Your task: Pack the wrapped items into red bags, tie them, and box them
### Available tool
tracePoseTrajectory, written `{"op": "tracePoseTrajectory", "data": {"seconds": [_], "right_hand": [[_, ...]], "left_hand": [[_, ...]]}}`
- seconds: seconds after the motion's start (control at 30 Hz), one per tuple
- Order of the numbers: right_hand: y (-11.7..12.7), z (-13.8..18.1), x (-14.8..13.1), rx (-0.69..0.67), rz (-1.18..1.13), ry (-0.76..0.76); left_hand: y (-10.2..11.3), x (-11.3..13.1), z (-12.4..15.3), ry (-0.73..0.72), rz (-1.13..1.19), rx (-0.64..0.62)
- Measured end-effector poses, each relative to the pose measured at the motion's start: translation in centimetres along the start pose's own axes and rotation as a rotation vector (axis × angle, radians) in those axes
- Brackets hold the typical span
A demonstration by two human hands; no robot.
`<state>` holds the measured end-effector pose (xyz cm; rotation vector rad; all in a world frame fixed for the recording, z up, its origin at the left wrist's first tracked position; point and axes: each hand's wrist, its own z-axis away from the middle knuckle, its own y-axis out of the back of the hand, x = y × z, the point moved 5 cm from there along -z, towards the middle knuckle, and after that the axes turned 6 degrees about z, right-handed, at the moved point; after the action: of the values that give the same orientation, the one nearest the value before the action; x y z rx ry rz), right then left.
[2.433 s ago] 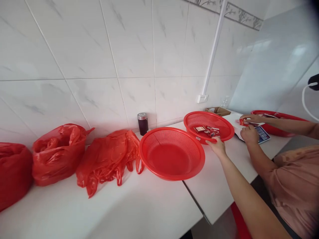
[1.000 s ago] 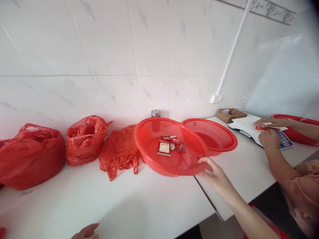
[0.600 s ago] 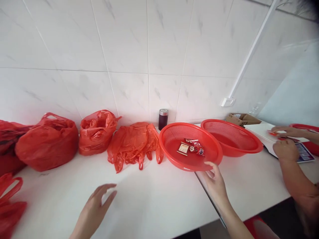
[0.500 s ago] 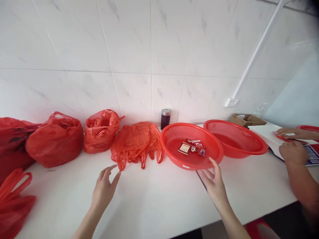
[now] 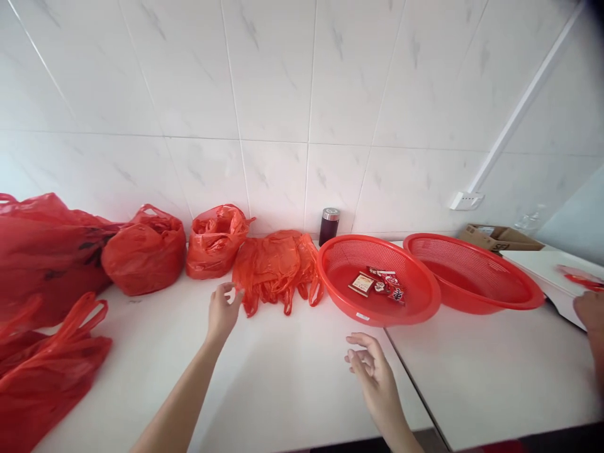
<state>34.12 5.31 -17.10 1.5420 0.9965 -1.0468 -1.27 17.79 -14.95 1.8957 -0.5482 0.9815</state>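
Observation:
A pile of flat, empty red plastic bags [image 5: 276, 261] lies on the white table, loop handles toward me. My left hand [image 5: 223, 314] is at the pile's left edge, thumb and forefinger a little apart; whether the fingertips touch the plastic I cannot tell. My right hand [image 5: 375, 371] hovers over the table in front of the near red basket [image 5: 337, 305], fingers loosely curled and apart, with nothing in them. Several small wrapped snacks sit in that basket, among them a cream-coloured packet [image 5: 361, 284] and a dark red one [image 5: 397, 294].
Filled red bags [image 5: 144, 258] line the left side, with another bag [image 5: 61, 371] nearer me. A dark tumbler [image 5: 329, 228] stands by the wall. At right are a second red basket [image 5: 472, 304], a cardboard box [image 5: 503, 239] and another person's hand [image 5: 589, 309] beside a white device [image 5: 533, 261].
My right hand has left the near basket's rim and moved left and toward me. My left hand has moved forward to the bag pile. The view has turned left.

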Motion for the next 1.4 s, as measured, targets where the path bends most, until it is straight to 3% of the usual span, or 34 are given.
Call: {"op": "tracePoseTrajectory", "data": {"seconds": [0.1, 0.23, 0.4, 0.53, 0.67, 0.73, 0.8, 0.87, 0.93, 1.0, 1.1, 1.17, 1.27, 1.3, 1.4], "right_hand": [[-2.8, -0.1, -2.2, -0.099, 0.042, 0.077], [-5.5, 0.9, -3.8, -0.155, 0.117, 0.222], [-5.2, 1.1, -2.5, -0.109, 0.198, 0.313], [-4.7, 0.2, -4.9, -0.050, 0.216, 0.447], [-6.7, -0.5, -11.1, -0.045, 0.195, 0.655], [-8.3, -1.0, -13.3, -0.067, 0.200, 0.740], [-9.7, -1.9, -13.9, -0.115, 0.296, 0.758], [-10.3, -3.2, -13.0, -0.194, 0.512, 0.708], [-9.7, -4.4, -11.3, -0.298, 0.781, 0.639], [-8.0, -5.2, -9.9, -0.397, 0.980, 0.585], [-5.4, -5.4, -9.2, -0.517, 1.073, 0.492], [-4.7, -5.1, -9.5, -0.565, 1.008, 0.434], [-5.1, -4.6, -10.8, -0.538, 0.775, 0.438], [-5.4, -4.3, -11.2, -0.515, 0.680, 0.446], [-6.4, -3.5, -12.5, -0.487, 0.406, 0.420]], "left_hand": [[-1.3, 0.4, 0.3, -0.047, -0.050, -0.018], [-2.0, -0.8, -0.7, 0.028, -0.029, -0.024], [1.4, -0.6, -2.1, 0.086, 0.127, 0.046], [4.0, 3.3, -0.8, 0.029, 0.309, 0.062], [4.3, 8.7, 2.9, 0.014, 0.519, -0.191], [4.2, 11.0, 5.5, 0.108, 0.726, -0.459], [4.6, 12.6, 8.2, 0.232, 0.923, -0.745], [6.3, 13.0, 9.8, 0.309, 1.023, -0.861], [8.8, 11.7, 9.6, 0.329, 1.046, -0.766], [11.2, 9.2, 8.2, 0.321, 0.999, -0.559], [13.4, 6.0, 6.3, 0.237, 0.655, -0.303], [14.0, 6.3, 6.0, 0.045, 0.314, -0.073], [12.9, 10.4, 8.7, -0.406, 0.000, 0.265], [11.4, 11.7, 9.9, -0.541, -0.037, 0.265], [5.3, 12.4, 12.3, -0.728, -0.243, -0.031]]}}
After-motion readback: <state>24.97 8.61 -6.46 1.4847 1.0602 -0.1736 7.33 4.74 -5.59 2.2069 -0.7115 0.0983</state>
